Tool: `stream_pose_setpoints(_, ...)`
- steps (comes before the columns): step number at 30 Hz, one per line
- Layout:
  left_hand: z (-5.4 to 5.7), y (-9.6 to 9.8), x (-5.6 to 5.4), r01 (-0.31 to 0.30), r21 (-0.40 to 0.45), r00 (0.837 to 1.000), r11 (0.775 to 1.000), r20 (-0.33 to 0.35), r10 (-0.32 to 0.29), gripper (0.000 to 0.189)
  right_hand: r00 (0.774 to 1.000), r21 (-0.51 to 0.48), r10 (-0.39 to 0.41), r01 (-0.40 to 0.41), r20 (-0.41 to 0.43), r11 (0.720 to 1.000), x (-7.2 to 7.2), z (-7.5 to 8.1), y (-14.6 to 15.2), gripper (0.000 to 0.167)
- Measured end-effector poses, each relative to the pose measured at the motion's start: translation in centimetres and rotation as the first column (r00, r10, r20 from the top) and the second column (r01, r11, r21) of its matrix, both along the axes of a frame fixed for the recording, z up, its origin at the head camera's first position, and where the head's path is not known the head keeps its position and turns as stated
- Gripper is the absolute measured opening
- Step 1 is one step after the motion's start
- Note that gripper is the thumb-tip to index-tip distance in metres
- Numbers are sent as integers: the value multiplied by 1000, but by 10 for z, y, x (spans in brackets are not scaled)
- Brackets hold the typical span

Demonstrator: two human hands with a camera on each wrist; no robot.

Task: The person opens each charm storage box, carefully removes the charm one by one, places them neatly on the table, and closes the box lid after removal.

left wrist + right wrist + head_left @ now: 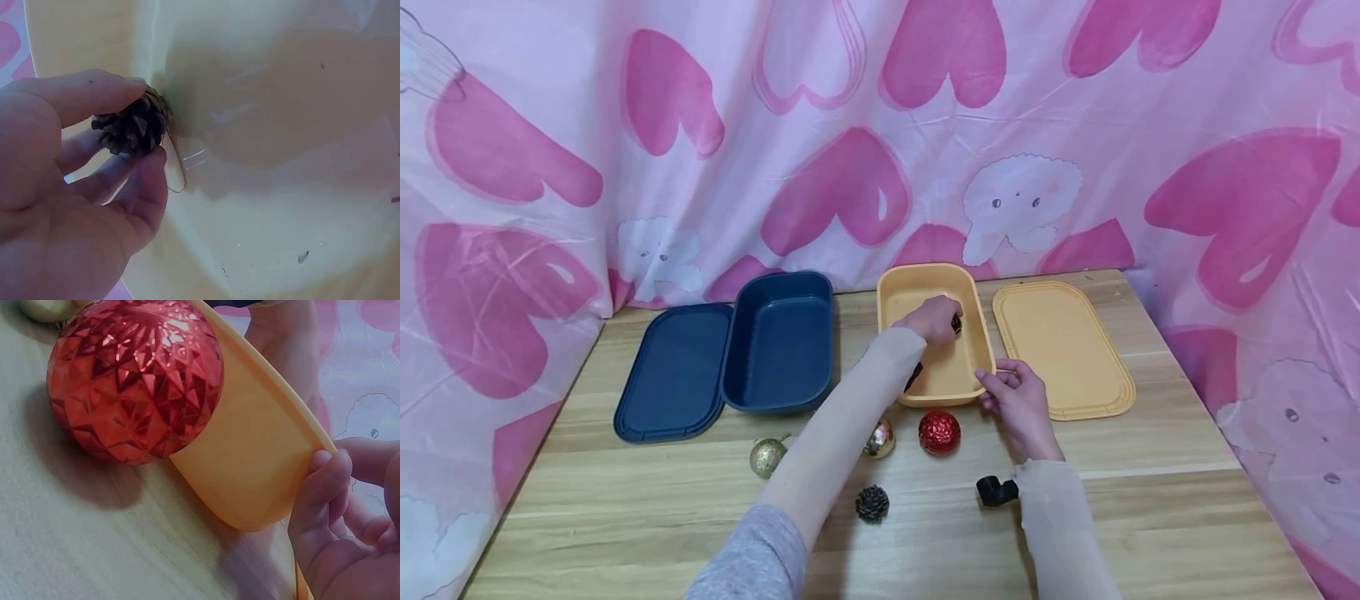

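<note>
My left hand (934, 319) reaches down inside the yellow box (912, 274). Between its thumb and fingers it holds a brown pine cone (134, 125), from which a thin gold loop of string hangs against the box wall. At the box's near right corner, my right hand (1019, 400) pinches the rim, as the right wrist view shows with thumb and fingers (331, 475) on the edge. Just in front of the box, close to my right hand, lies a shiny red faceted ball (137, 381).
Left of the yellow box stand a dark blue box (778, 350) and its blue lid (673, 375). A yellow lid (1063, 350) lies at right. Nearer are a glittery gold ball (767, 457), a shiny gold ball (880, 438) partly behind my left arm, and another pine cone (872, 504).
</note>
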State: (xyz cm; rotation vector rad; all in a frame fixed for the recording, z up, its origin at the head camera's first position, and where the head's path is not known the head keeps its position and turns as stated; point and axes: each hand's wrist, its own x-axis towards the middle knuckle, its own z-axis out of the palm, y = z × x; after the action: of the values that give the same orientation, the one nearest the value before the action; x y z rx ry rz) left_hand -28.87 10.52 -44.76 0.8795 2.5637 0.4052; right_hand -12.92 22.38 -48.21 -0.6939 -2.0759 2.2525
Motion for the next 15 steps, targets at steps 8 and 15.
stream_pose_setpoints(8,3,1,1,-92,11,995,996,35,92,16,1000,2,3,-3,13,1000,0,1,0,41)
stream_pose_setpoints(15,9,0,2,-152,48,988,987,49,149,25,1000,25,11,-12,15,1000,-1,0,1,44)
